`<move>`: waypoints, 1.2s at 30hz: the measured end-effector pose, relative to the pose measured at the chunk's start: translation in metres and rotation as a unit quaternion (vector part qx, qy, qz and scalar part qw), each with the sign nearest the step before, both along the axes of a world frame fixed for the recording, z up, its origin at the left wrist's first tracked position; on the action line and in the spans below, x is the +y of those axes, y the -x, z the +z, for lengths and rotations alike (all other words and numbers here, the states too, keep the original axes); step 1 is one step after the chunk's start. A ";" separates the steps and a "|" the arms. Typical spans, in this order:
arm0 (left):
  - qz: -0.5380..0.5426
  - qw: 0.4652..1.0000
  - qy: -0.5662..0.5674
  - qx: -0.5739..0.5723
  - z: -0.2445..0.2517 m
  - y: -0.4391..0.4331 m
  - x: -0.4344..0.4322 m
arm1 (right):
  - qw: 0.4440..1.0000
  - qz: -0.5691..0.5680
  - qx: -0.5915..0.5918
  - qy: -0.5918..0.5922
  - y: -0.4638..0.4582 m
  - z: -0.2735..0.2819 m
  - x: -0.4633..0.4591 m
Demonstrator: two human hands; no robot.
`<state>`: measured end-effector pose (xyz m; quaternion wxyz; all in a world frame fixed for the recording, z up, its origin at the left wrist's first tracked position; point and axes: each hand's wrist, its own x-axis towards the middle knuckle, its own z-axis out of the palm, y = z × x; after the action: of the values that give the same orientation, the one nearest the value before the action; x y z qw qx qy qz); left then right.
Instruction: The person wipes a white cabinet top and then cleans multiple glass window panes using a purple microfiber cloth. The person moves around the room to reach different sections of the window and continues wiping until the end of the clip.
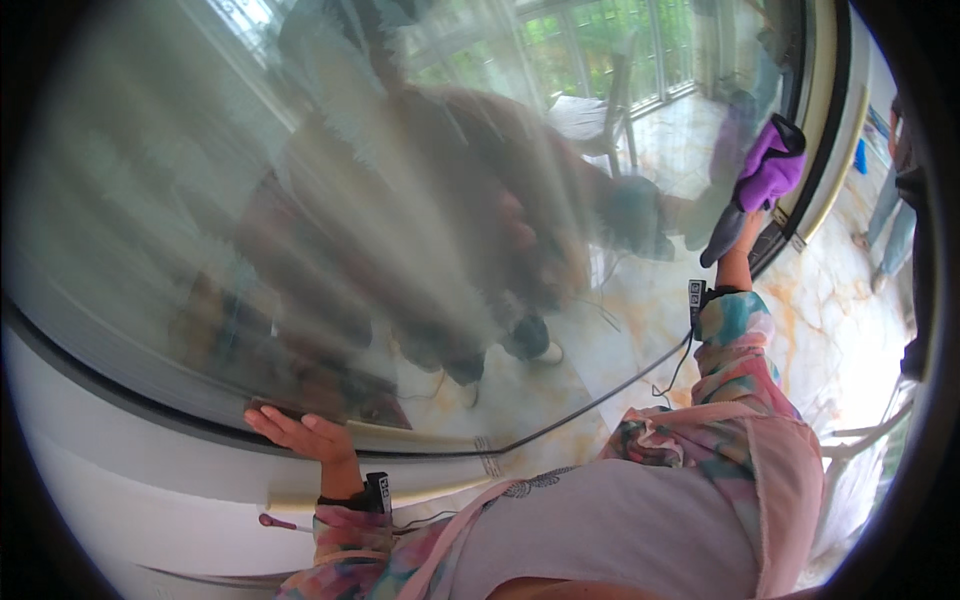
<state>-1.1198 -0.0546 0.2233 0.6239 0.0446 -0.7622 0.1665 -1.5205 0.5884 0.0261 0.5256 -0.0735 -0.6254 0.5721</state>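
A large glass pane (pixel 465 225) fills the view in front of me, with whitish streaks and reflections on it. Near the pane's right edge, my right hand (pixel 752 225) grips a purple and grey cloth (pixel 772 169), which hides most of the fingers. At the lower left, my left hand (pixel 307 435) rests by the pane's lower edge with the palm turned to the glass, its thumb apart from the fingers and no object visible in it. Each wrist bears a black strap with a small device.
A dark frame (pixel 829 112) borders the glass. Below my left hand is a purple-ended stick (pixel 277 521). Another person's legs (pixel 892 225) show at the far right on the marble-patterned floor (pixel 817 307). A cable (pixel 664 390) hangs by my right sleeve.
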 end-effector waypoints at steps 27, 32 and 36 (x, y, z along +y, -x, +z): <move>-0.026 1.000 -0.018 0.000 -0.004 -0.003 0.004 | 0.961 0.205 -0.125 0.138 -0.247 -0.022 -0.300; -0.059 0.998 -0.026 0.008 -0.003 -0.001 0.006 | 0.966 0.214 -0.095 -0.110 -0.305 0.038 -0.360; -0.073 0.997 -0.039 -0.001 -0.003 -0.006 0.005 | 0.925 0.302 -0.011 -0.230 -0.327 0.084 -0.405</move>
<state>-1.1141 -0.0491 0.2205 0.6318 0.0126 -0.7697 0.0907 -1.1939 0.1835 0.1105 0.3230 0.2354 -0.7379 0.5438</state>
